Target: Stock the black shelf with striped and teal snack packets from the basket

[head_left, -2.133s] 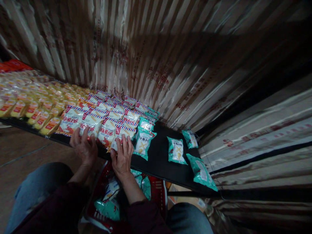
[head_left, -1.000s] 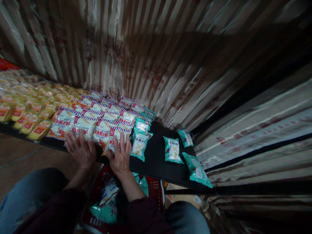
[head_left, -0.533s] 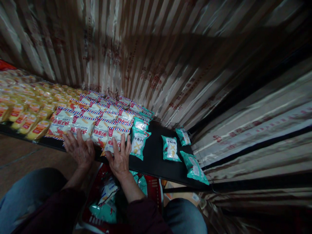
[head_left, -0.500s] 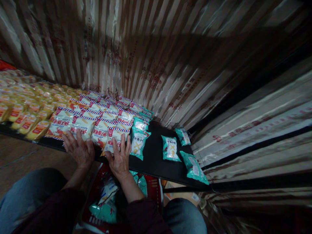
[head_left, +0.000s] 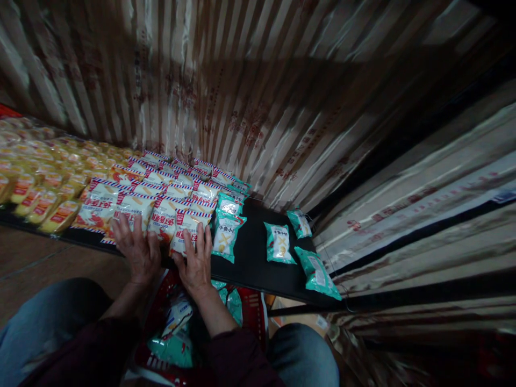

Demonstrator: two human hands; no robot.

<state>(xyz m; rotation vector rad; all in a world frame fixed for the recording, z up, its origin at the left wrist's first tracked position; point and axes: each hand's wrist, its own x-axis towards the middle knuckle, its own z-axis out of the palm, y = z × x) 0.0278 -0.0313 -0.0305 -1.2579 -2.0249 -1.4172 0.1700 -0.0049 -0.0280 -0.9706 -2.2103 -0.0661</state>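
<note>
Rows of white snack bags with red lettering and striped edges lean on a black shelf. My left hand rests its spread fingers against the lower front of these bags. Against the rightmost front bag, my right hand lies with its fingers stretched out and apart. A green snack bag stands just right of that hand, with more green bags behind it. Neither hand is wrapped round a bag.
Yellow packaged cakes fill the shelf's left part. Three loose green bags, one of them in front, lie at its right end. Below, a red container holds green and white bags. A pleated curtain hangs behind.
My left hand has shifted slightly right along the front bags. My right hand stays on the rightmost white bag. The whole view has drifted a little.
</note>
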